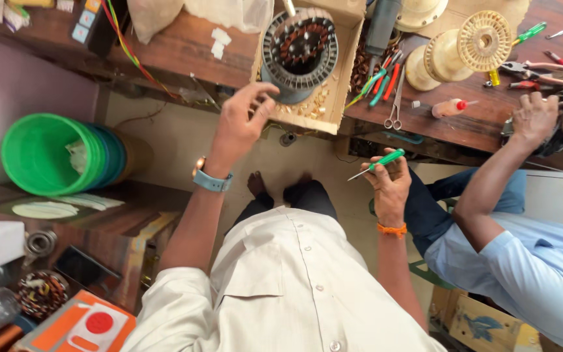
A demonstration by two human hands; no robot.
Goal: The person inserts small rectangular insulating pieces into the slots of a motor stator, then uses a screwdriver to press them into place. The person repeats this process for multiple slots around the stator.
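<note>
The person is wearing a cream short-sleeved button shirt (288, 280), dark trousers (294, 199), a blue-strapped watch with a copper case on the left wrist (211, 179), an orange thread band on the right (392, 229), feet going bare.

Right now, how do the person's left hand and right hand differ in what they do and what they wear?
The left hand reaches up with spread fingers to the round motor core in the cardboard box; the right hand stays lower, closed around a green-handled screwdriver. The left wrist wears a watch with a blue strap; the right wrist wears an orange band. Both are bare.
</note>
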